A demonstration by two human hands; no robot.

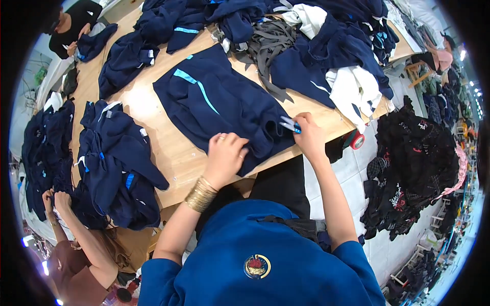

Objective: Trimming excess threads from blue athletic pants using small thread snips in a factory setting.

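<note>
A navy garment [219, 102] with light-blue strips lies spread on the wooden table in front of me. On its near edge rests my left hand [227, 154], fingers curled into the cloth and slightly blurred; a ring and a stack of gold bangles [200, 195] show on that arm. My right hand [310, 133] is closed round small thread snips [291, 125] with blue on the handle. Their pale blades point left, just over the garment's folded right end, where the cloth opens like a cuff or leg. The right fingertips are partly hidden.
Navy garments [117, 158] are heaped on the left, others along the far side with grey strips [273, 43] and white cloth [354, 92]. A red round object [356, 140] sits by the table's right edge. Black clothes [413, 163] lie piled on the floor. Co-workers sit nearby.
</note>
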